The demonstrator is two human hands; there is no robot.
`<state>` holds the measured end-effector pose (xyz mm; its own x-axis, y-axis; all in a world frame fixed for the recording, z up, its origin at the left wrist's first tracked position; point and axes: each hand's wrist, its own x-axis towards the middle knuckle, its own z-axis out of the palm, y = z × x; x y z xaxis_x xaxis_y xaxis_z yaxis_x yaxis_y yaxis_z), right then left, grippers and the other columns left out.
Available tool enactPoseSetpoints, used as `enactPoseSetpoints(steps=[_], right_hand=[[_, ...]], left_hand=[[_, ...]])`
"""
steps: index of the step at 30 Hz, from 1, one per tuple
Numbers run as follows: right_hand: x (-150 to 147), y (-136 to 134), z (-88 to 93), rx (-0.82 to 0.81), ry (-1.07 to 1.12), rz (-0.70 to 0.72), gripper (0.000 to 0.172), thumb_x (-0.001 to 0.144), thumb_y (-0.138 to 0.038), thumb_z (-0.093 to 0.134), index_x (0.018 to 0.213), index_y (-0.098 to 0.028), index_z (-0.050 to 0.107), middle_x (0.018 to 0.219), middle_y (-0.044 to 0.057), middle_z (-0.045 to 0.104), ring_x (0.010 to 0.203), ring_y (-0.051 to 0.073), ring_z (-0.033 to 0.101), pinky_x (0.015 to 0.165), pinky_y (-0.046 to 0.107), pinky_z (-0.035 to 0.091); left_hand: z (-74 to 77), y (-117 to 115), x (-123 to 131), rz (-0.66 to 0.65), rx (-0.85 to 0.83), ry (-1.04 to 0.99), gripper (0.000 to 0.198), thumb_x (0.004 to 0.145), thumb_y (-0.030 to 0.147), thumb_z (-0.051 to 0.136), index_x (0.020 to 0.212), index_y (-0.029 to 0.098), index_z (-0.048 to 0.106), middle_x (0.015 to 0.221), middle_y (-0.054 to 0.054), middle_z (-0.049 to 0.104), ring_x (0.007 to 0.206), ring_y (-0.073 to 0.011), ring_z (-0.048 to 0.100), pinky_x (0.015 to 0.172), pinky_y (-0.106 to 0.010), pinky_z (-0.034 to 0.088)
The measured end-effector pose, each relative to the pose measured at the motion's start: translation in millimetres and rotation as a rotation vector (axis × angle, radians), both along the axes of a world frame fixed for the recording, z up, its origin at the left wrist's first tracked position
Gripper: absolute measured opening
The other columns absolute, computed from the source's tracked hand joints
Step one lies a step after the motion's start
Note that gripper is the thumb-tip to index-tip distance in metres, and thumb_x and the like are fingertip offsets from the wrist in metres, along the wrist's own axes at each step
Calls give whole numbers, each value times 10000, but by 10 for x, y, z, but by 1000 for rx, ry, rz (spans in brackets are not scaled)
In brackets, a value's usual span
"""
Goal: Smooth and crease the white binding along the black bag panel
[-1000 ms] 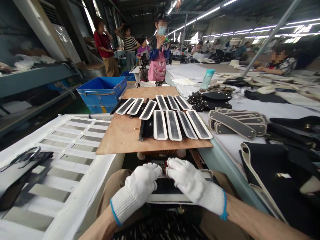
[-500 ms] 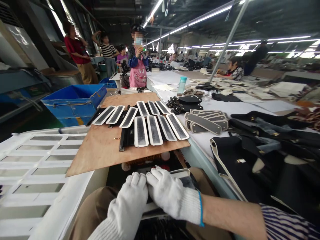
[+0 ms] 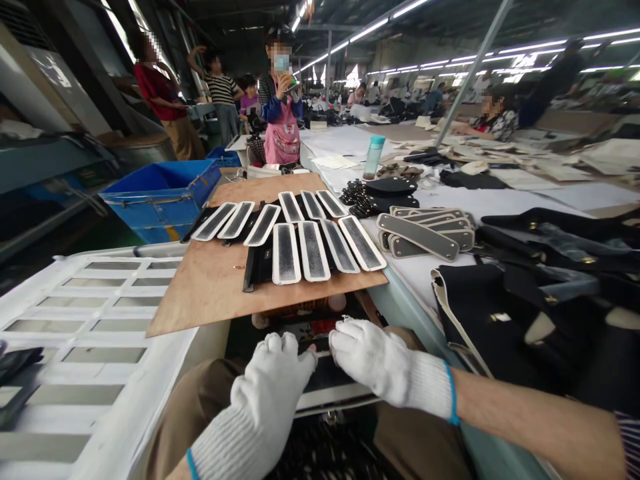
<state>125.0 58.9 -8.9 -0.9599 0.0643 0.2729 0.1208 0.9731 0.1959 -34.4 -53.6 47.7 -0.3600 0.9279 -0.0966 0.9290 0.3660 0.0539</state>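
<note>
A black panel with off-white edging (image 3: 345, 395), perhaps part of a bag, lies across my lap. My left hand (image 3: 267, 380), in a white knit glove, rests over its left part. The fingers reach forward and the thumb stands apart, its tip bare. My right hand (image 3: 377, 357), also gloved, bends over the panel's right part with its fingertips toward the left hand. A gap of black surface shows between the hands. The right thumb and the undersides of both hands are hidden.
A brown board (image 3: 210, 287) ahead carries several white-edged black strips (image 3: 287, 253). Grey strips (image 3: 425, 233) are stacked on the right table beside black bag pieces (image 3: 480, 313). A white slotted sheet (image 3: 100, 310) lies left; a blue bin (image 3: 160, 200) stands behind. Co-workers stand farther off.
My hands, close together on the panel before, have drawn apart: the right hand moved right and the left thumb now shows. The view has shifted slightly.
</note>
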Motion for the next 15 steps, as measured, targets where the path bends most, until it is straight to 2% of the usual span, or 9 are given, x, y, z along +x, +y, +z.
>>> enactPoseSetpoints(steps=[4,8,10,12,15], right_hand=[[190,89,20,-4,-71,-29,241,924,-51,512,747,-201,573,816,19,574,816,190,506,771,347,448],[355,105,54,-43,-143,-83,219,931,-58,499,786,-196,587,856,36,589,815,185,507,794,343,453],[397,80,131,-95,-178,-111,219,921,-47,495,788,-190,594,864,44,598,828,187,514,814,345,456],[399,64,282,-214,-218,-151,213,898,-37,499,792,-182,612,889,54,615,859,193,526,831,348,454],[334,154,580,-610,-325,-311,188,829,-38,527,812,-163,666,962,63,650,929,202,549,852,344,439]], left_hand=[[-6,63,125,127,-143,65,409,962,458,397,971,166,683,952,-134,675,854,-300,674,583,-326,426],[-90,75,196,159,-80,121,480,944,534,383,958,153,674,952,-159,680,849,-318,681,594,-341,441],[-105,74,218,143,-30,151,498,935,567,387,924,164,678,895,-161,675,829,-317,678,614,-335,452],[-99,76,240,122,5,163,538,935,605,356,907,175,680,834,-156,660,783,-312,671,617,-335,457],[-84,91,275,111,16,172,546,936,608,341,951,190,692,803,-151,648,727,-303,658,608,-340,454]])
